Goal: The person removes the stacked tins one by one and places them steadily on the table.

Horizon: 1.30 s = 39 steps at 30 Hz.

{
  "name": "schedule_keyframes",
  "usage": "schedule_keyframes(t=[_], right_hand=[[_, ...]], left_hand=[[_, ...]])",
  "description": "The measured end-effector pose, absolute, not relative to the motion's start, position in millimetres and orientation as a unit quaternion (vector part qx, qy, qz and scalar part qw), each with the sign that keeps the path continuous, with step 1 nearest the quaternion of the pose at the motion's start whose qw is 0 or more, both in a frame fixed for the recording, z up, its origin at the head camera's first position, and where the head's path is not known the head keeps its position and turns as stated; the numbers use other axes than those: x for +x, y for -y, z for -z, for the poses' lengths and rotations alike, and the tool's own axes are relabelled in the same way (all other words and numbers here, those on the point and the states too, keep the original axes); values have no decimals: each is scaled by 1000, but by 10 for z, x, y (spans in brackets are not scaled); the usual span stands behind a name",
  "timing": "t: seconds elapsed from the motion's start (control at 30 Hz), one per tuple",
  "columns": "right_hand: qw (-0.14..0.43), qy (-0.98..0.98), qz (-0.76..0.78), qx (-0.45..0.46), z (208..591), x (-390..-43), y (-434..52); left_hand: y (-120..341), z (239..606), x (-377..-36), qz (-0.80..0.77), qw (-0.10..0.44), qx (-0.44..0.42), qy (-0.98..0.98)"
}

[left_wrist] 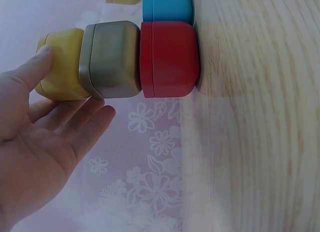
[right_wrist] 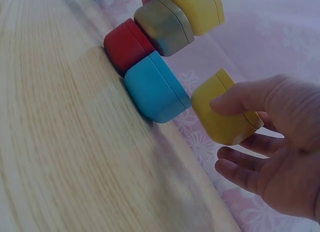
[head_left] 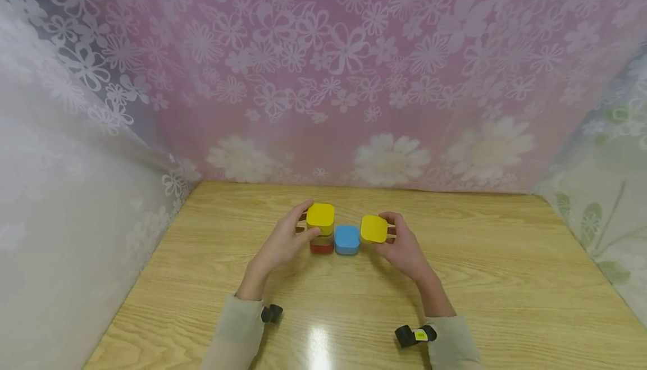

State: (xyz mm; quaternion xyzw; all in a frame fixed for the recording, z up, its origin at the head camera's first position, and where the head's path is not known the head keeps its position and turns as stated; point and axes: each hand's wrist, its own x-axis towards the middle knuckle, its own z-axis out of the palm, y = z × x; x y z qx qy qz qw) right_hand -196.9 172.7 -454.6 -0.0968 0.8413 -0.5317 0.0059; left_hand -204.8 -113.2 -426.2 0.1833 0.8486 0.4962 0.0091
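Room: pink floral cloth (head_left: 343,33) hangs across the far side; whitish patterned cloth on the left (head_left: 60,207) and right (head_left: 606,201). Surface: one light wood-grain table (head_left: 505,274), bright glare (head_left: 319,347) at near middle. Two pale sleeves (head_left: 235,325), two hands.

Left hand (head_left: 283,241): thumb and fingers partly spread, pinching the top yellow box (head_left: 320,214) from its left. Right hand (head_left: 404,249): similar part-open grip, pinching the other yellow box (head_left: 374,228), held up off the table, right of the blue box (head_left: 347,238). Whether that yellow touches blue, can't tell.

Five rounded boxes total: 2 yellow, 1 gold, 1 red, 1 blue. Left stack of three, bottom to top: red box (left_wrist: 172,59), gold box (left_wrist: 112,59), yellow. Blue stands on the table just right of red.

Head view only: whole table, side cloths, both hands entire. There the top yellow covers much of gold and red; left wrist view shows all three stack sides plainly, with seams near the tops. Right wrist view shows the right thumb flat across its yellow box.

Smallest: two black wrist devices (head_left: 272,314), one yellow label (head_left: 420,334) on the right one.
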Motion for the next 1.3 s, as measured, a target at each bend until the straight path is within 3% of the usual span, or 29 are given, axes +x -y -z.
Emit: schedule_keyframes(t=[1.3], right_hand=[[40,-869,481,-107,4721,-2024,-1830]], left_hand=[[1140,4255,-2059,-489,9,189,-852]])
